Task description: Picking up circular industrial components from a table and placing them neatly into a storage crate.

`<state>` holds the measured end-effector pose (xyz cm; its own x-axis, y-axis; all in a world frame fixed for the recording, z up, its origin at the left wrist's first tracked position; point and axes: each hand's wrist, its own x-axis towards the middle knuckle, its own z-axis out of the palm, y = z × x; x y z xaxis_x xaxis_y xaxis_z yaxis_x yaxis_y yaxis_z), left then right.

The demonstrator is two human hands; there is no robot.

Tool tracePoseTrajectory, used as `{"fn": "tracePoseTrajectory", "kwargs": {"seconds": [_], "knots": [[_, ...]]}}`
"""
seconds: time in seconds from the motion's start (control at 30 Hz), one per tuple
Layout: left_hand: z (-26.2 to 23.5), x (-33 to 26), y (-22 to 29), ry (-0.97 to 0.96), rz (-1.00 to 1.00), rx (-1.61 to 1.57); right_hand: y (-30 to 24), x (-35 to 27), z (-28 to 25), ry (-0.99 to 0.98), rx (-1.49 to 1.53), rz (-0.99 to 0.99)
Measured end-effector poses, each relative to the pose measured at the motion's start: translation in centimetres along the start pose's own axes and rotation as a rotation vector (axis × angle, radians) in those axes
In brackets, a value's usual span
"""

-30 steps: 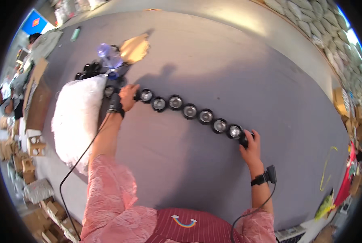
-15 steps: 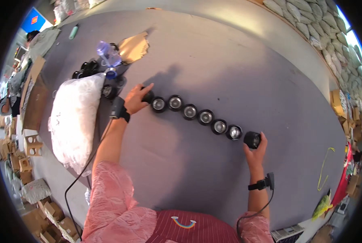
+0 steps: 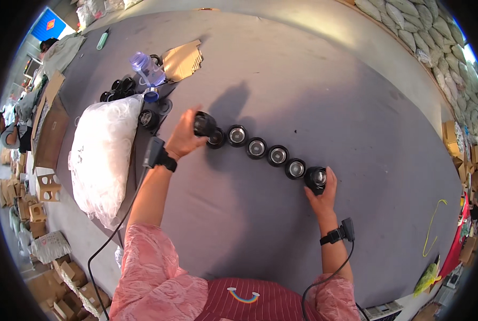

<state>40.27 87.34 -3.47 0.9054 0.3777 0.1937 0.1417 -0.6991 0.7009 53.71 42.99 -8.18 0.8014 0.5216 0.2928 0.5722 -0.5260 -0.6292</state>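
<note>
a row of black lamps, both ends in hand

at frame left lies a white plastic bag (image 3: pixel 102 155), with a clear bottle (image 3: pixel 147 68) and torn cardboard (image 3: pixel 182 60) above it. our left hand (image 3: pixel 184 136), earlier lower and flatter on the mat, now lifts one black lamp (image 3: pixel 204 123), fingers closed around it at the row's left end. the lamp row (image 3: pixel 266 152) runs rightward down the grey table (image 3: pixel 314 80), shorter than before. our right hand (image 3: pixel 320 193) grips the end lamp (image 3: pixel 316 177).
</note>
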Motion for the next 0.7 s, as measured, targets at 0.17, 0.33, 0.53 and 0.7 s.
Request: {"fn": "tracePoseTrajectory", "kwargs": {"seconds": [0.17,0.33,0.53,0.7], "knots": [[2.5,-0.8,0.7,-0.237,0.004,0.109,1.5,-0.6,0.9,0.076,-0.030,-0.086],[3.0,-2.1,-0.3,-0.105,0.052,0.004,-1.9,0.4,0.6,0.251,0.110,-0.015],[5.6,-3.3,-0.9,0.088,-0.131,-0.290,-3.9,2.5,3.5,0.079,0.075,-0.178],[4.7,-2.5,0.3,0.145,-0.059,-0.279,-2.5,1.8,5.0,0.053,0.062,-0.140]]}}
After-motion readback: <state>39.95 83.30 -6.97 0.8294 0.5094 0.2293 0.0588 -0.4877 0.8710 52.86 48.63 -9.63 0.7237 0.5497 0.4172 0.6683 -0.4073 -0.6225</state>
